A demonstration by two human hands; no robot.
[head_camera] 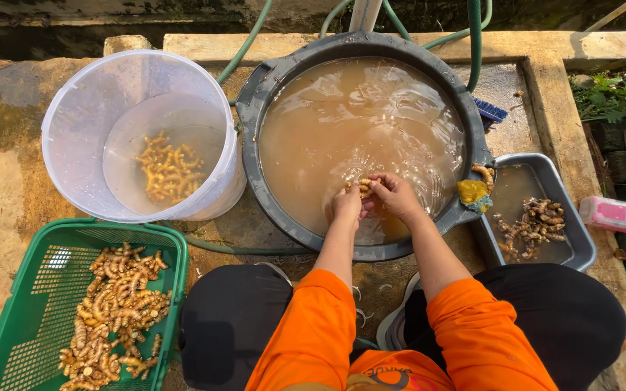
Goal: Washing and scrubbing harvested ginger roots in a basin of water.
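Right now both hands are working over the muddy water in the dark grey basin (472, 156): the left hand (345, 205) and the right hand (395, 194) are together grasping one knobbly yellow root (362, 187) just at the water's surface, each grip closing on an end of it.

Judging from this, the wet root could be slipping out of the fingers and sinking into the brown water, where it would be hard to find again. A thin finger of the root might also be snapping off under too hard a rub. The yellow sponge (472, 192) is sitting on the basin's rim, touching it, and a nudge from the right forearm could be knocking it in.

Cleaned roots are lying in the clear bucket (74, 130) and the green basket (19, 304); dirtier ones are soaking in the grey tray (577, 235).

As for packages, a pink and white bottle (614, 214) is lying on its side just beyond the tray, its label too small to make out.
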